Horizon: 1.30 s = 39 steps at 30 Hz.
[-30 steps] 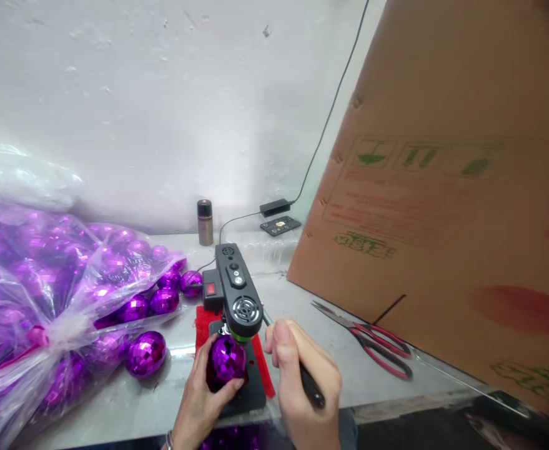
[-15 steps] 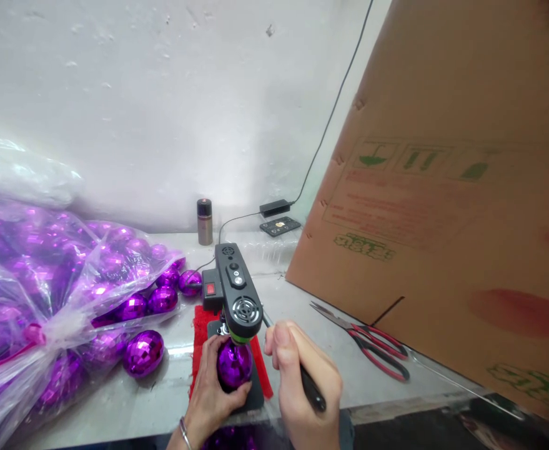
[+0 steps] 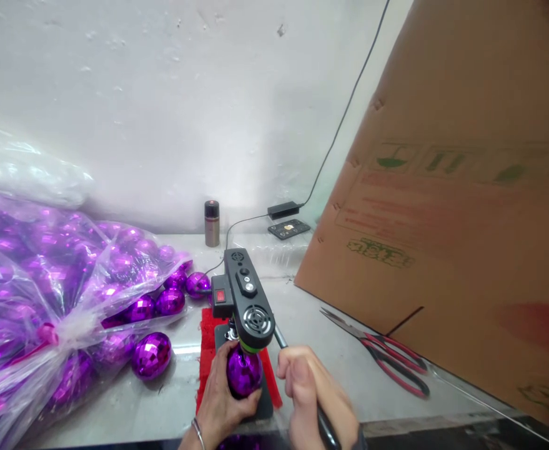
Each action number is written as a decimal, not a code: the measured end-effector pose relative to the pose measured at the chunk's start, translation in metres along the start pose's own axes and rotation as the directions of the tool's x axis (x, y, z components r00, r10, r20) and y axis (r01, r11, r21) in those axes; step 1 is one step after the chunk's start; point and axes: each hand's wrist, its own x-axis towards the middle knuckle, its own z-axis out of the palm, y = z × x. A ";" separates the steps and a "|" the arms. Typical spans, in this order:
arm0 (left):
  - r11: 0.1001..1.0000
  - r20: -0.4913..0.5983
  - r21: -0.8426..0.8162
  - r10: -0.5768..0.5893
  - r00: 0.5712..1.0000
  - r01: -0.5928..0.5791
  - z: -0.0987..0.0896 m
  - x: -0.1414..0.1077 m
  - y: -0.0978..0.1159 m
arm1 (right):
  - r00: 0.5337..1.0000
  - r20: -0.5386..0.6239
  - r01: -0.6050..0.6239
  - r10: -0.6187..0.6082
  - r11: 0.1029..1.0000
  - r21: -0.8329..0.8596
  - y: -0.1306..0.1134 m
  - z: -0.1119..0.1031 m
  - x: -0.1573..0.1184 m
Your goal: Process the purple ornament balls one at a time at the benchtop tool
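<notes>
My left hand (image 3: 226, 390) grips a shiny purple faceted ball (image 3: 245, 373) from its left and near side. The ball sits directly beneath the green-ringed head of a small black bench machine (image 3: 250, 300), which stands on a red cloth (image 3: 207, 350). Wrapped around the black-gripped end of the machine's metal lever (image 3: 281, 337) is my right hand (image 3: 318, 397). Where the machine's head meets the ball's top is partly hidden.
At left lies a clear plastic bag (image 3: 68, 312) of purple balls, with a loose purple ball (image 3: 151, 355) beside it. Red-handled scissors (image 3: 377, 350) rest by a large cardboard box (image 3: 419, 206). A small bottle (image 3: 212, 223), a power adapter (image 3: 283, 209) and a phone (image 3: 288, 229) are behind.
The whole view has shifted slightly, so things appear farther right. My right hand and the lever's gripped end sit a little lower. My left hand keeps its hold on the ball.
</notes>
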 end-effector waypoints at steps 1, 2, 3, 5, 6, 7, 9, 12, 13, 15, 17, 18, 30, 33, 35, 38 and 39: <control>1.000 -0.001 0.007 0.007 1.000 -0.007 0.001 0.000 -0.002 | 1.000 -0.015 -0.017 0.017 1.000 0.000 0.001 0.001 -0.003; 1.000 0.000 0.012 0.018 1.000 -0.018 0.001 0.000 -0.003 | 0.999 -0.028 -0.027 0.027 1.000 0.002 0.001 0.002 -0.006; 0.999 0.001 0.016 0.030 1.000 -0.030 0.002 -0.001 -0.005 | 0.999 -0.037 -0.030 0.030 1.000 0.006 0.002 0.003 -0.008; 0.999 -0.001 0.019 0.050 0.999 -0.050 0.003 -0.001 -0.008 | 0.998 -0.053 -0.023 0.024 0.999 0.030 0.004 0.004 -0.011; 0.998 -0.003 0.019 0.054 0.999 -0.054 0.003 -0.002 -0.009 | 0.998 -0.063 -0.019 0.022 0.999 0.045 0.006 0.005 -0.013; 0.998 -0.002 0.020 0.054 0.999 -0.054 0.003 -0.002 -0.010 | 0.997 -0.074 -0.017 0.021 0.998 0.061 0.007 0.006 -0.013; 0.999 0.006 0.021 0.050 0.999 -0.050 0.003 -0.002 -0.010 | 0.995 -0.098 -0.021 0.030 0.996 0.089 0.010 0.008 -0.015; 0.998 0.022 0.027 0.056 0.998 -0.057 0.004 -0.001 -0.010 | 0.990 -0.137 -0.017 0.035 0.991 0.132 0.012 0.011 -0.017; 0.998 0.024 0.030 0.059 0.998 -0.059 0.004 -0.001 -0.009 | 0.988 -0.152 -0.013 0.035 0.989 0.146 0.012 0.012 -0.017; 0.998 0.017 0.029 0.058 0.998 -0.059 0.005 -0.001 -0.008 | 0.984 -0.173 -0.013 0.043 0.985 0.170 0.012 0.013 -0.018; 0.998 0.013 0.024 0.055 0.998 -0.055 0.005 -0.001 -0.006 | 0.983 -0.172 -0.026 0.058 0.983 0.179 0.012 0.013 -0.018; 0.998 0.011 0.021 0.053 0.999 -0.053 0.006 -0.001 -0.005 | 0.984 -0.168 -0.030 0.060 0.983 0.179 0.013 0.013 -0.018; 1.000 -0.009 -0.006 -0.005 1.000 0.005 0.007 0.000 0.006 | 0.985 -0.160 0.080 -0.068 0.994 0.073 0.023 0.012 -0.014; 1.000 -0.032 0.004 0.018 0.999 -0.018 0.007 0.000 0.007 | 0.982 -0.136 0.142 -0.131 0.987 0.078 0.027 0.010 -0.013; 1.000 -0.044 0.003 0.031 0.999 -0.031 0.007 0.000 0.008 | 0.982 -0.136 0.142 -0.130 0.987 0.080 0.028 0.010 -0.013; 0.999 -0.048 -0.005 0.036 0.998 -0.036 0.008 0.000 0.007 | 0.984 -0.161 0.088 -0.074 0.993 0.082 0.024 0.011 -0.017; 0.999 -0.049 -0.006 0.034 0.998 -0.034 0.009 0.000 0.006 | 0.985 -0.170 0.056 -0.042 0.995 0.081 0.023 0.011 -0.018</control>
